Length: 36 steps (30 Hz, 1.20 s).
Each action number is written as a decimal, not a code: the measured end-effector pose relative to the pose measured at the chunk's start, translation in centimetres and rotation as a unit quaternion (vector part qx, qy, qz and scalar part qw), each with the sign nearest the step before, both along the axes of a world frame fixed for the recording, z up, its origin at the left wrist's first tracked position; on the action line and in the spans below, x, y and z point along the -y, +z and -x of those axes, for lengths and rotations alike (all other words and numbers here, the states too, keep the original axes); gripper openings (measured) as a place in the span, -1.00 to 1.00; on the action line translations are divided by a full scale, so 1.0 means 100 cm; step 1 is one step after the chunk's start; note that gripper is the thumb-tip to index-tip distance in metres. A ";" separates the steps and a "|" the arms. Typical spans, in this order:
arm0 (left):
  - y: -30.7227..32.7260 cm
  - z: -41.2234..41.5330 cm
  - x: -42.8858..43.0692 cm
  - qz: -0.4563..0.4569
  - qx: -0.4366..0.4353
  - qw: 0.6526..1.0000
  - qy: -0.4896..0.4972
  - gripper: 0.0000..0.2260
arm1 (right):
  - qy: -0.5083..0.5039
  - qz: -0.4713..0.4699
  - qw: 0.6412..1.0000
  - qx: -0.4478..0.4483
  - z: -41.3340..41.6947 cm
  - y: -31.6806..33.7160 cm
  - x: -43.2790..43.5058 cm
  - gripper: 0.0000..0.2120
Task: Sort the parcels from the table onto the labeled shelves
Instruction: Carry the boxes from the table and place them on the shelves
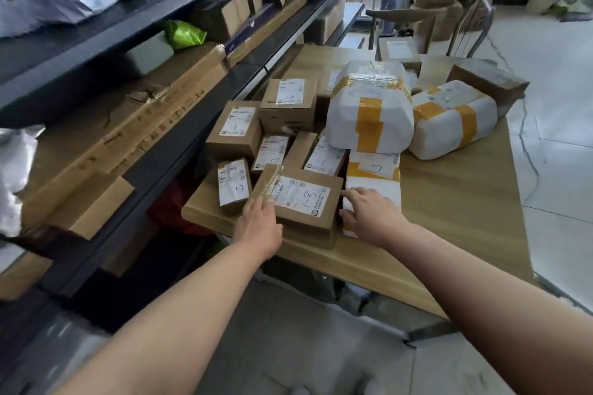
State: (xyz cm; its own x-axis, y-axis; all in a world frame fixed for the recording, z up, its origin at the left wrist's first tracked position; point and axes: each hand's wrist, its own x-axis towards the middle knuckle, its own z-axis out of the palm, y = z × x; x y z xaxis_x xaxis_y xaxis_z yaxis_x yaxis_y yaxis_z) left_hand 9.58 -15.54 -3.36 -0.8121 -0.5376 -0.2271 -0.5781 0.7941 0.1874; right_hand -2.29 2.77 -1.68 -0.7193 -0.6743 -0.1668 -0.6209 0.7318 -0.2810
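Note:
A brown cardboard parcel marked 1-8 point(305, 199) lies near the front edge of the wooden table point(449, 218). My left hand point(260, 224) grips its left end and my right hand point(369, 212) presses against its right side, fingers spread. Behind it sit several small brown parcels marked 1-7 point(232, 184) and 1-6 point(237, 125). A white foam box with yellow tape marked 1-7 point(375, 173) lies under my right hand. Two big white foam parcels with yellow tape point(372, 112) stand further back.
Dark metal shelves point(167, 151) run along the left, holding a long flat carton point(128, 125), grey bags and brown boxes. A metal chair point(471, 19), stacked cartons and a standing person are at the back. Tiled floor lies to the right.

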 end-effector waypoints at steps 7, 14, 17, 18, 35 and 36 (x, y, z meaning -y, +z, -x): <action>-0.016 0.001 0.037 -0.055 0.015 0.997 0.055 -0.35 | -0.004 -0.027 1.000 -0.011 0.020 -0.020 0.060 -0.57; -0.027 0.009 0.057 -0.118 -0.001 0.992 0.040 -0.25 | -0.026 -0.066 0.995 -0.064 0.033 -0.036 0.083 -0.62; -0.034 0.004 0.061 -0.124 -0.017 0.989 0.076 -0.22 | -0.011 -0.086 0.995 -0.053 0.027 -0.035 0.089 -0.68; -0.036 0.002 0.061 -0.140 -0.035 0.983 0.110 -0.22 | -0.013 -0.085 0.996 -0.037 0.025 -0.037 0.090 -0.70; -0.034 -0.026 -0.031 -0.506 -0.239 0.729 0.394 -0.74 | -0.006 0.085 0.979 0.183 -0.020 -0.057 0.032 -0.30; -0.031 -0.030 -0.038 -0.496 -0.248 0.728 0.403 -0.74 | 0.008 0.095 0.979 0.179 -0.023 -0.056 0.029 -0.29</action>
State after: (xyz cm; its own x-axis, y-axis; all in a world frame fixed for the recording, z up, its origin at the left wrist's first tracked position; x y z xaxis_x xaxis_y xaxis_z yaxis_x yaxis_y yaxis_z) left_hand 12.57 -11.75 -6.49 -0.4385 -0.6554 -0.6150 -0.4477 -0.4340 0.7818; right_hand -0.04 -0.09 -7.28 -0.6274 -0.7278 -0.2769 -0.4686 0.6369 -0.6122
